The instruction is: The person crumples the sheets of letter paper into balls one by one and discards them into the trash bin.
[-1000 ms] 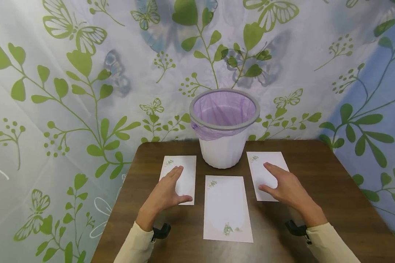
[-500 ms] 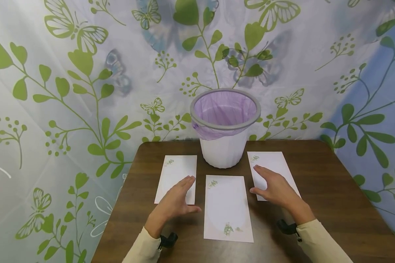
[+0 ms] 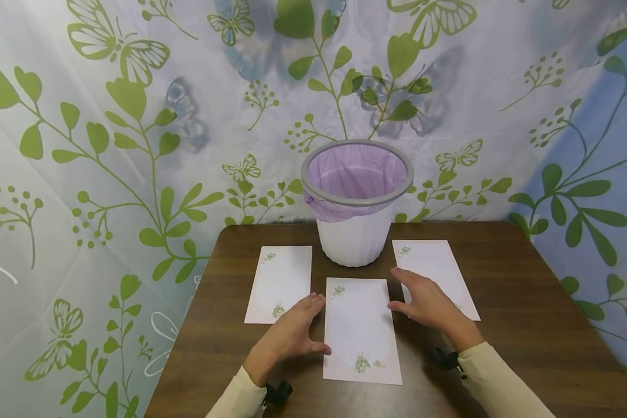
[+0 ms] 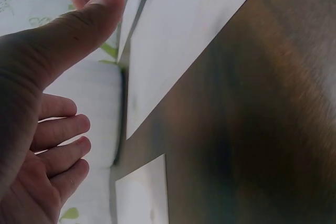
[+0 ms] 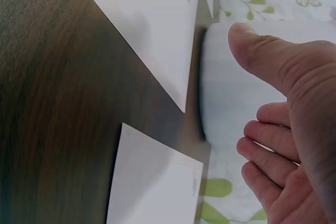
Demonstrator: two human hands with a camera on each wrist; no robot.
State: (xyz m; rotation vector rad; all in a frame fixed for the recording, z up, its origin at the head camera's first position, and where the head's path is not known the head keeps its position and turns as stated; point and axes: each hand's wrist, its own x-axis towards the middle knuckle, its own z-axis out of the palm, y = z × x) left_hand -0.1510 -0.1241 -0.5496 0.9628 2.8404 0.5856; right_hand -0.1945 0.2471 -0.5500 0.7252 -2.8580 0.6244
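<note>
Three sheets of floral-printed paper lie on a brown wooden table point(image 3: 214, 371). The middle sheet point(image 3: 360, 325) is between the two hands and nearest the front. My left hand point(image 3: 292, 334) hovers at its left edge with fingers and thumb spread apart, holding nothing. My right hand point(image 3: 428, 302) hovers near its right edge, likewise spread, and overlaps the right sheet point(image 3: 433, 261) in the head view. Behind the left hand is the left sheet point(image 3: 279, 281). Both wrist views show relaxed fingers point(image 4: 63, 129) and nothing gripped.
A white bin point(image 3: 355, 238) with a grey rim and purple liner stands at the back of the table, behind the sheets. A curtain point(image 3: 136, 174) with green leaves and butterflies hangs beyond the table. Each wrist carries a small black device.
Both hands have moved inward toward the middle sheet and slightly nearer the front, the left going right, the right going left. The sheets and bin stay put.
</note>
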